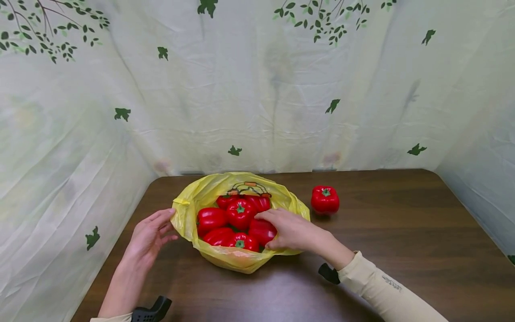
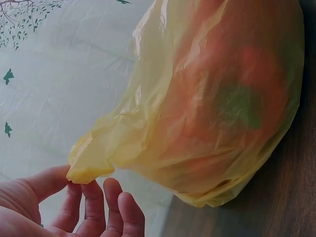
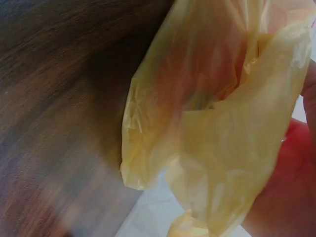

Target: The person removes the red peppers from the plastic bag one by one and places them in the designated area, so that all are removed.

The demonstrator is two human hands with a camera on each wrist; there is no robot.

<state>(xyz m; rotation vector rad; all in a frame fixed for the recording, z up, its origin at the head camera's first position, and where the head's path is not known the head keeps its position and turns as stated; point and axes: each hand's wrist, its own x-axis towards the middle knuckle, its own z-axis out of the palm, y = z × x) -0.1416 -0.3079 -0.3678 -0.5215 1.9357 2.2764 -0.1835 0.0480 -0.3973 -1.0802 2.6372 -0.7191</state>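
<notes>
A yellow plastic bag (image 1: 243, 264) stands open on the table, holding several red bell peppers with green stems. My left hand (image 1: 145, 239) pinches the bag's left rim between thumb and index finger; the left wrist view shows the gathered plastic corner (image 2: 91, 165) at the fingertips. Inside the bag's right side, my right hand (image 1: 295, 230) grips a red bell pepper (image 1: 261, 231), thumb near, fingers over its top. In the right wrist view, the bag's wall (image 3: 227, 148) hides most of that hand. Another red bell pepper (image 1: 325, 201) sits on the table, right of the bag.
The brown wooden table (image 1: 402, 232) extends to the right and in front of the bag. A pale curtain (image 1: 257, 98) with green leaf prints hangs behind it and along both sides. Black straps (image 1: 329, 273) show at both wrists.
</notes>
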